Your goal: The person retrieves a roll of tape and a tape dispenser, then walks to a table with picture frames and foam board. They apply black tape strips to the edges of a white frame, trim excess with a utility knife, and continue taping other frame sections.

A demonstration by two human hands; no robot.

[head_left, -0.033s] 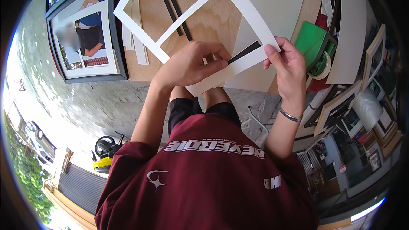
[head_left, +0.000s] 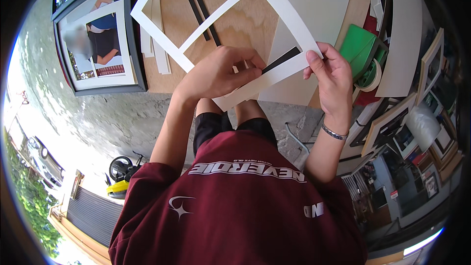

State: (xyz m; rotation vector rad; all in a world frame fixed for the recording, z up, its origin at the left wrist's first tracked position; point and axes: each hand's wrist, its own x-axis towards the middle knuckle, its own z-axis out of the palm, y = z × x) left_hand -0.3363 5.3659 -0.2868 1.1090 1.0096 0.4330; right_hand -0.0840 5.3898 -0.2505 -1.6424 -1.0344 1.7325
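A white photo mat with window openings is held at a tilt over the table's near edge. My right hand grips its right corner, thumb on top and fingers behind. My left hand is closed at the near border, with thumb and fingers pinched at the end of a thin black strip. That strip lies along the inner edge of the near border, and its left end is hidden by my fingers. Two more black strips lie on the wooden board, seen through the mat's left window.
A wooden board covers the table. On the left lies a dark-framed photo, with white offcuts beside it. To the right are a pale sheet, a green tape dispenser and a long white board. Frames stand lower right.
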